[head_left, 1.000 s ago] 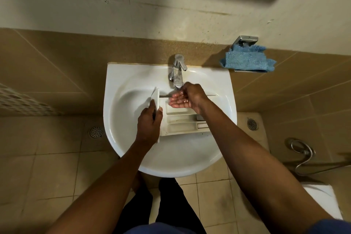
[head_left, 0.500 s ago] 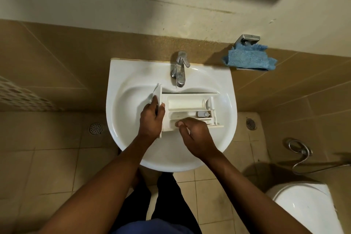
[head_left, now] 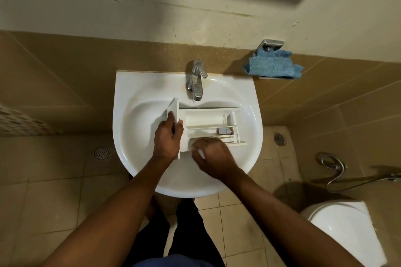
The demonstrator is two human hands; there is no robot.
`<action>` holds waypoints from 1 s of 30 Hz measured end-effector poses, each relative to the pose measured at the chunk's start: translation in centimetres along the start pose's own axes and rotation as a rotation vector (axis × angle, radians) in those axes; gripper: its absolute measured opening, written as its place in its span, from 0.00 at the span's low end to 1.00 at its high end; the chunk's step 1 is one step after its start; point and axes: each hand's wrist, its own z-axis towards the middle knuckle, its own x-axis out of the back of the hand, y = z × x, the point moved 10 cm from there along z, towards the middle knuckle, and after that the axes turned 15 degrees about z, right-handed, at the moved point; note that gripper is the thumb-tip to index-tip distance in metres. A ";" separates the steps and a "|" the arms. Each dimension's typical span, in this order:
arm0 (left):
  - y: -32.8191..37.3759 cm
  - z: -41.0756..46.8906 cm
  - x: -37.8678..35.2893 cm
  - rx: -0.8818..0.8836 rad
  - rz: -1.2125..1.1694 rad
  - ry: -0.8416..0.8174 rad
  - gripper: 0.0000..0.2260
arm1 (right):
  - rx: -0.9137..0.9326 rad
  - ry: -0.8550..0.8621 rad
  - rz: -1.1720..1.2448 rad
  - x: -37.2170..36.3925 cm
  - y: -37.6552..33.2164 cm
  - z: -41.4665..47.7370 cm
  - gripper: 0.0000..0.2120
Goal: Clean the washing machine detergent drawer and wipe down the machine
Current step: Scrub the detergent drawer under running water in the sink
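1. Drawer: the white detergent drawer (head_left: 208, 123) lies flat in the basin of the white sink (head_left: 138, 136), below the spout, with its front panel turned to the person's left and standing on edge.
2. Compartments: long dividers split the drawer into parallel channels. The far channel looks bare white; a small grey-white insert (head_left: 223, 130) sits in the middle channel toward its right end. The near channel is partly hidden by the right hand.
3. Surroundings: a chrome tap (head_left: 196, 80) stands on the back rim of the sink, its spout just beyond the drawer's far edge. A blue cloth (head_left: 273, 67) hangs on a metal wall holder (head_left: 271, 44) to the right, well apart from the sink. A toilet (head_left: 345, 234) shows at lower right, with a chrome hose (head_left: 335, 167) on the wall behind it. Two floor drains (head_left: 101, 152) flank the basin.
4. Left hand (head_left: 168, 138): fingers and thumb closed over the front panel, gripping it from the near side.
5. Right hand (head_left: 211, 156): blurred, fingers curled against the drawer's near channel; whether they hold anything cannot be told.
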 end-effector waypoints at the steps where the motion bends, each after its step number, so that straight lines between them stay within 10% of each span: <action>1: -0.1 0.0 0.2 -0.003 0.001 0.007 0.22 | -0.004 -0.003 0.058 -1.2 -0.7 0.3 0.15; 10: -0.2 0.1 -0.4 -0.001 0.023 0.010 0.22 | -0.208 -0.110 -0.219 0.4 5.7 -2.5 0.22; 30: -0.2 0.3 0.1 0.021 0.028 -0.002 0.20 | 0.012 -0.088 -0.084 -2.8 0.6 -0.8 0.24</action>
